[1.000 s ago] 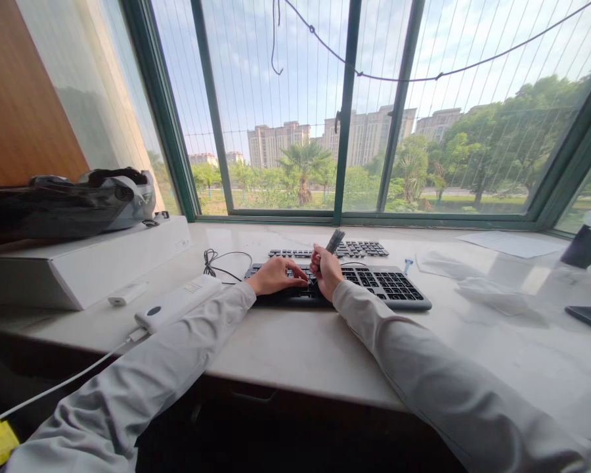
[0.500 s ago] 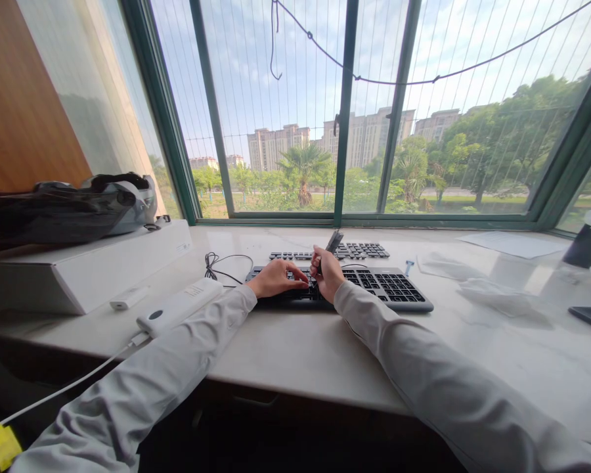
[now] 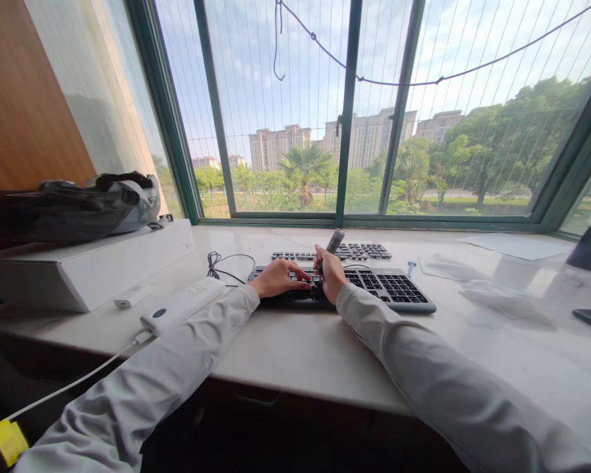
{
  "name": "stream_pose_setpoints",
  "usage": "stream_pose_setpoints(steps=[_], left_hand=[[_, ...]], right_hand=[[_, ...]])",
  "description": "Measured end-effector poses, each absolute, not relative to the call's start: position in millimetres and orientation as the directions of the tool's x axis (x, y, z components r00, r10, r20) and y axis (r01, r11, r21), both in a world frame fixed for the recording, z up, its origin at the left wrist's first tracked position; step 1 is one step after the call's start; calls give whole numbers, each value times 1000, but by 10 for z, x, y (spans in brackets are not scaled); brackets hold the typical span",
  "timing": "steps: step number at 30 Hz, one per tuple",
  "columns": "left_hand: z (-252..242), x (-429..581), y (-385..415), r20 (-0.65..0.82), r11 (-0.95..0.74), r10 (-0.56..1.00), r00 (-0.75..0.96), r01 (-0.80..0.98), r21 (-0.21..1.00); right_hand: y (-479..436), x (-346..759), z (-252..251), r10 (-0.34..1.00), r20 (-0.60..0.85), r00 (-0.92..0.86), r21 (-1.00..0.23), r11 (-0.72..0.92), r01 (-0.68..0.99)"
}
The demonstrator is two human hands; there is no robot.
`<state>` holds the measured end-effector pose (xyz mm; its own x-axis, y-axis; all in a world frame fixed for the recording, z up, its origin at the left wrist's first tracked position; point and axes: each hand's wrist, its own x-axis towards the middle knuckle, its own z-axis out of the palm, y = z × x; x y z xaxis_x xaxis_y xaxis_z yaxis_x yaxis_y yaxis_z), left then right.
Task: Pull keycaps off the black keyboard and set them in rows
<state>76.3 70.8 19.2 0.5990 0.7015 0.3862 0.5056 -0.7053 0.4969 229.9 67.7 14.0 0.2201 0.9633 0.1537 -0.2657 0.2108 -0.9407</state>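
Observation:
A black keyboard (image 3: 398, 289) lies flat on the pale tabletop in front of me. My right hand (image 3: 332, 274) is closed around a dark-handled tool (image 3: 335, 242), whose handle slants up above the fist. The tool's lower end is down among the keys near the middle of the keyboard; its tip is too small to make out. My left hand (image 3: 280, 278) rests over the left part of the keyboard, thumb and forefinger stretched toward the tool's lower end with a small gap between them. Behind the keyboard, many loose black keycaps (image 3: 364, 251) are laid out in rows.
A coiled black cable (image 3: 217, 266) and a white power bank (image 3: 182, 305) with a cord lie left. A white box (image 3: 93, 263) carries a dark bag (image 3: 79, 210). Clear plastic bags (image 3: 502, 299), a small blue tool (image 3: 411, 267) and paper (image 3: 515, 246) lie right.
The view has shifted slightly. My right hand and the tool's handle have tilted a little; both hands stay at the same part of the keyboard.

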Motion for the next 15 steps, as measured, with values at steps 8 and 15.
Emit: stream_pose_setpoints(steps=[8, 15], left_hand=[[182, 754, 710, 399, -716, 696, 597, 534, 449], [164, 768, 718, 405, -720, 693, 597, 541, 435]], right_hand=[[646, 2269, 185, 981, 106, 161, -863, 171, -476], [662, 2280, 207, 989, 70, 132, -841, 130, -525]])
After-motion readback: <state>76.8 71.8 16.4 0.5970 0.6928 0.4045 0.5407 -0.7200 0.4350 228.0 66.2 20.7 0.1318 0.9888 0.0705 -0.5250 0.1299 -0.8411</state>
